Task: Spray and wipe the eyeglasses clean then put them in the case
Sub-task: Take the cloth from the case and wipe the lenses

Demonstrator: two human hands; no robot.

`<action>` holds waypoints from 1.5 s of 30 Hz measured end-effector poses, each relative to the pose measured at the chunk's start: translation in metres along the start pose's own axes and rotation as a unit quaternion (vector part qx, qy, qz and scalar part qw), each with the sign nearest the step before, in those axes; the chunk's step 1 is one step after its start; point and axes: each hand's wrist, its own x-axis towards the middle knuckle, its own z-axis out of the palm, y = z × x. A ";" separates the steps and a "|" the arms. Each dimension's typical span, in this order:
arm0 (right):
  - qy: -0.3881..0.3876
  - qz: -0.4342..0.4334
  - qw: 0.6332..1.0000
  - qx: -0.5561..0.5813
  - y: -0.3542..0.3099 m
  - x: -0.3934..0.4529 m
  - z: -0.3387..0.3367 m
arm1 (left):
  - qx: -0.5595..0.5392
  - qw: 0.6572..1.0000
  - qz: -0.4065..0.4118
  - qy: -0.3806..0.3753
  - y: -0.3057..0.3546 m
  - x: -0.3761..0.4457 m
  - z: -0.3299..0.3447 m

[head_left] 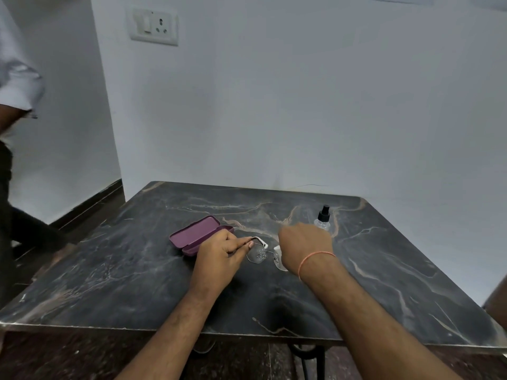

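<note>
1. A dark marbled worktop (137, 283) with pale veins fills the lower part of the view, set against a white wall (301, 105).
2. The eyeglasses (262, 253) are near the middle of the worktop, rimless with clear lenses; droplets speckle the left lens. Whether they rest on the surface or are lifted just above it cannot be told.
3. The left hand (219, 256) has its grip closed in a pinch: thumb and fingertips pinch the thin temple arm at the left side of the eyeglasses, next to a white piece of the frame.
4. The right hand (304, 245) is over the right side of the eyeglasses and hides most of the right lens. It is seen from the back, so its fingers are out of sight, and whether its grip is open or closed on anything cannot be told. A thin orange thread (315, 260) circles that wrist.
5. The purple case (196, 234) lies open just left of and behind the left hand, lid tipped back to the far side, its near end partly covered by the hand.
6. The spray bottle (323, 217), clear with a black pump top, stands upright on the far side, just beyond the right hand.
7. A switch and socket plate (154, 25) sits on the wall at upper left.
8. Another person's sleeve (19, 80) shows at the far left edge.
</note>
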 end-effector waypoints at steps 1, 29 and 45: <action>0.004 0.004 1.000 0.006 -0.001 0.002 0.001 | -0.006 1.000 0.001 -0.001 0.001 0.000 -0.001; 0.294 -0.114 0.895 0.315 0.003 0.006 0.111 | -0.070 0.994 -0.020 -0.079 -0.013 0.001 0.003; 0.268 -0.144 0.897 0.321 0.002 0.011 0.115 | -0.011 0.997 0.052 -0.058 -0.009 0.001 0.000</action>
